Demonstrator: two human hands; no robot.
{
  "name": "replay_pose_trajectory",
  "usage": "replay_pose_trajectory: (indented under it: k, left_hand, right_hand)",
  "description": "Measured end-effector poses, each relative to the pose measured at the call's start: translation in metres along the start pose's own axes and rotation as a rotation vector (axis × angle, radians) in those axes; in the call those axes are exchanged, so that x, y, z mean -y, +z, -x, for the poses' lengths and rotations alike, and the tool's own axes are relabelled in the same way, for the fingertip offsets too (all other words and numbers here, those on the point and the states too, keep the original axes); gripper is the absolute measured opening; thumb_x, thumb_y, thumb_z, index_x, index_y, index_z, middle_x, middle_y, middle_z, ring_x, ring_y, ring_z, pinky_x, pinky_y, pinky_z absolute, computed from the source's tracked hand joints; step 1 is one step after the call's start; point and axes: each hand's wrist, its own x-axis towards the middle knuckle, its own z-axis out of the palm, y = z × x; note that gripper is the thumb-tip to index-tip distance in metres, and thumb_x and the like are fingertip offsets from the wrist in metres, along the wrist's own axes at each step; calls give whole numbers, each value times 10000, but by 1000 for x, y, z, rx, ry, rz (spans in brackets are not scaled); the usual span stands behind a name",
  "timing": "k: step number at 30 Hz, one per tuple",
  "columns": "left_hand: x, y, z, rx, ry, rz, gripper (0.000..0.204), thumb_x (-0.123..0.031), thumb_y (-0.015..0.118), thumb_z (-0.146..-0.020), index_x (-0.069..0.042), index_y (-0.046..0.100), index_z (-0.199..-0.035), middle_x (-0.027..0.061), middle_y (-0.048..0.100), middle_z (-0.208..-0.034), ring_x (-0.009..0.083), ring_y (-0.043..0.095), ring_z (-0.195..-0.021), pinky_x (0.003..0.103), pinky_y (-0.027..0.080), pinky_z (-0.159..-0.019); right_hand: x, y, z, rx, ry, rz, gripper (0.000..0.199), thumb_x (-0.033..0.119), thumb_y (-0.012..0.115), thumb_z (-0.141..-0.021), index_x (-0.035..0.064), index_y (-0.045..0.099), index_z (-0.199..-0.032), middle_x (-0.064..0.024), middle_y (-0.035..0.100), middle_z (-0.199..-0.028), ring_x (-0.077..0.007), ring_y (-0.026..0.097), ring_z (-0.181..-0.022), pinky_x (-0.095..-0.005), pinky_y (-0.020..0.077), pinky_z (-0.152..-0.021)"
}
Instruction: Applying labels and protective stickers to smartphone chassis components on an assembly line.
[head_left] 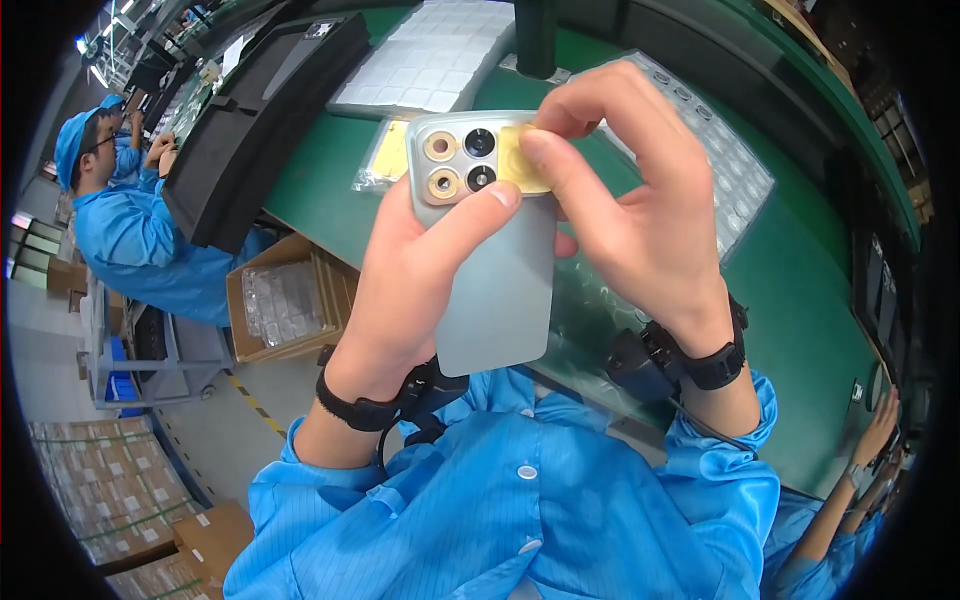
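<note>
A pale grey-green phone [497, 290] is held up over the near edge of the green bench, its back toward me and its camera end pointing away. My left hand [405, 265] grips it along the left side, with the thumb lying just below the camera block. Two tan-ringed openings and two black lenses show in that block. Beside them lies a yellow film [514, 155]. The thumb and bent index finger of my right hand [650, 190] are closed at the film's right edge. Some right-hand fingers are hidden behind the phone.
Behind the phone are a white compartment tray [430, 55], a clear bag with yellow sheets [388, 155] and a clear blister tray [700, 150]. A black rack [260, 120] and a cardboard box [290, 300] stand left. A co-worker [150, 230] sits beyond; another person's hand [878, 428] shows right.
</note>
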Motion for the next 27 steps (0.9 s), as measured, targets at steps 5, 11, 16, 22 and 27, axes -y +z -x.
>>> replay_pose_trajectory:
  k: [5, 11, 16, 22, 27]
  left_hand:
    - [2, -3, 4, -37, 10, -19, 322, -138, 552, -961, 3, 547, -1250, 110, 673, -1043, 190, 701, -863, 302, 572, -707]
    - [4, -1, 5, -1, 52, -101, 321, -137, 547, -967, 10, 544, -1252, 111, 673, -1050, 190, 700, -866, 295, 565, -710]
    - [5, 3, 5, -27, 58, -108, 325, -132, 544, -964, 16, 541, -1253, 113, 672, -1042, 191, 699, -859, 297, 561, -712]
    - [4, 2, 5, -28, 39, -92, 327, -134, 550, -962, 13, 538, -1253, 109, 669, -1025, 174, 687, -848, 289, 555, -703]
    - [5, 3, 6, -36, 59, -112, 328, -145, 557, -966, 8, 539, -1256, 99, 669, -1018, 160, 681, -844, 280, 549, -697]
  right_hand:
    - [7, 1, 0, 5, -5, -36, 118, -17, 670, -822, -7, 601, -917, -72, 604, -863, -175, 573, -811, -282, 473, -713]
    - [5, -1, 2, 47, 109, -130, 85, -8, 654, -853, -10, 596, -915, -58, 600, -868, -145, 568, -828, -268, 482, -695]
    - [2, -1, 2, 50, 83, -122, 81, -3, 654, -847, -8, 594, -902, -55, 595, -858, -147, 568, -822, -283, 482, -677]
    - [5, 2, 3, 39, 158, -182, 71, 2, 643, -853, 0, 588, -899, -43, 594, -859, -115, 568, -811, -247, 486, -558]
    - [4, 2, 3, 21, 140, -177, 68, 0, 633, -857, 2, 585, -905, -36, 591, -860, -92, 568, -803, -218, 471, -458]
